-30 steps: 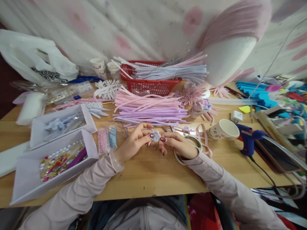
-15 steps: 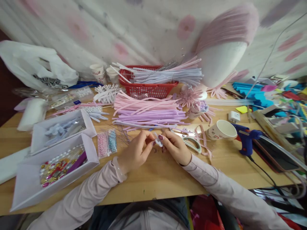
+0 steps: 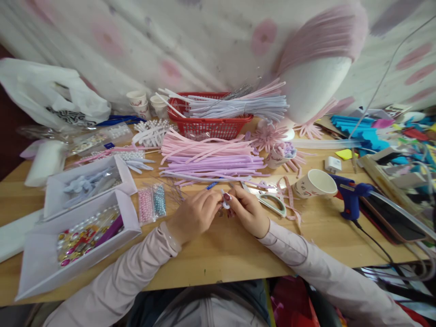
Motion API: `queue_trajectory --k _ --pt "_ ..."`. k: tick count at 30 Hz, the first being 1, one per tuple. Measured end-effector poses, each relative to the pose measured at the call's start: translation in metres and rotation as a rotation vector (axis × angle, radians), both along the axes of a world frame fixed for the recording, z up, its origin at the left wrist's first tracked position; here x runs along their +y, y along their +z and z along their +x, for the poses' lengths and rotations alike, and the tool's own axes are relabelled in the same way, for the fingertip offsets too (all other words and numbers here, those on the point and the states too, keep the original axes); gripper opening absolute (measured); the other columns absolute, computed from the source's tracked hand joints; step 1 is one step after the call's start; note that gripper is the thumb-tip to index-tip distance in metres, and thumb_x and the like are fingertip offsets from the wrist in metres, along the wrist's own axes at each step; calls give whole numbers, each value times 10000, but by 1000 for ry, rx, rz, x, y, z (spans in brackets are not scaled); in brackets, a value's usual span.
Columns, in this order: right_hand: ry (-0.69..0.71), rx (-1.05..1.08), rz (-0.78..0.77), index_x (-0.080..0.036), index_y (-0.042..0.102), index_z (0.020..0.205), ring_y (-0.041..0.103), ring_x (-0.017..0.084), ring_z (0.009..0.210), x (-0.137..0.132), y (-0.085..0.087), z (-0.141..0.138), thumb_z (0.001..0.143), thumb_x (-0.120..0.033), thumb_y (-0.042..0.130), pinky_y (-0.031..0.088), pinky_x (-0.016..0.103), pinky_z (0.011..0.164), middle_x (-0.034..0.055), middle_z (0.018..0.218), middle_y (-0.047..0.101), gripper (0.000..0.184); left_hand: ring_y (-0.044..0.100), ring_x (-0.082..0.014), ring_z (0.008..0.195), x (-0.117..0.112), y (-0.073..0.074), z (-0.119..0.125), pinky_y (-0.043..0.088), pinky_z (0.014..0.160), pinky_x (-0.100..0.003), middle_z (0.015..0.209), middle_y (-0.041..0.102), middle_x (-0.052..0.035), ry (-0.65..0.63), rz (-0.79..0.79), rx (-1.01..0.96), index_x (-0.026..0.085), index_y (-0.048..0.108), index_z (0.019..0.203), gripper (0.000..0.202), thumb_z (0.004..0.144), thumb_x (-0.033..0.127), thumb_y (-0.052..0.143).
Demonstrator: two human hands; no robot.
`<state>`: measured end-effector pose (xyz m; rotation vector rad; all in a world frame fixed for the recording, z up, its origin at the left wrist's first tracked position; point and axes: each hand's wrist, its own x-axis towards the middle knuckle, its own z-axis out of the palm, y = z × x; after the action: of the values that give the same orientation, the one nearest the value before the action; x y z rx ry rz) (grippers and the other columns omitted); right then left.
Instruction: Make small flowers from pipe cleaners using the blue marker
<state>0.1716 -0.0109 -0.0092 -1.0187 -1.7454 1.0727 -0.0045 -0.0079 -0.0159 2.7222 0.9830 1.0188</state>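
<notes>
Between my fingertips is a small curled piece of pale fuzzy stem (image 3: 225, 205), mostly covered by the fingers. My right hand (image 3: 249, 210) pinches it from the right, thumb on top. My left hand (image 3: 196, 214) has its fingers closed against the piece's left side, back of the hand turned up. Just beyond both hands lie lilac pipe cleaners (image 3: 211, 166) and pink pipe cleaners (image 3: 204, 147) in bundles. Scissors (image 3: 272, 202) with pale handles rest beside my right hand, near a curled pink ribbon (image 3: 289, 204).
A red basket (image 3: 211, 128) of pipe cleaners stands at the back. At left are white boxes (image 3: 81, 254) with beads and bead packets (image 3: 146, 206). To the right are a paper cup (image 3: 315, 184), a blue glue gun (image 3: 350, 200) with its cord, and a phone (image 3: 395, 220).
My left hand has rolled over, its fingers now folded closer round the small piece, showing more of the back of the hand. My right hand stays nearly in place.
</notes>
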Motion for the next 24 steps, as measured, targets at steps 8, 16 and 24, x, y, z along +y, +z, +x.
queue_trajectory --k 8,16,24 --pt "51 17 -182 -190 481 695 534 110 495 -2 3 -1 932 -485 408 451 240 531 -17 559 549 385 645 -184 812 0 3 -1 540 729 -305 852 669 -88 9 171 55 120 548 975 163 927 128 392" --pt "58 149 -496 -191 412 635 387 52 325 -1 -7 -9 829 -658 438 337 171 328 -79 443 414 506 663 -210 790 -1 6 -1 533 706 -310 845 691 -130 39 430 201 42 588 1002 168 891 104 478" --pt "-17 164 -342 -178 490 682 348 47 317 -1 -15 -7 870 -577 465 299 171 316 -85 442 375 442 663 -193 721 -5 3 5 516 642 -277 794 691 -103 169 337 185 63 576 1011 162 910 131 469"
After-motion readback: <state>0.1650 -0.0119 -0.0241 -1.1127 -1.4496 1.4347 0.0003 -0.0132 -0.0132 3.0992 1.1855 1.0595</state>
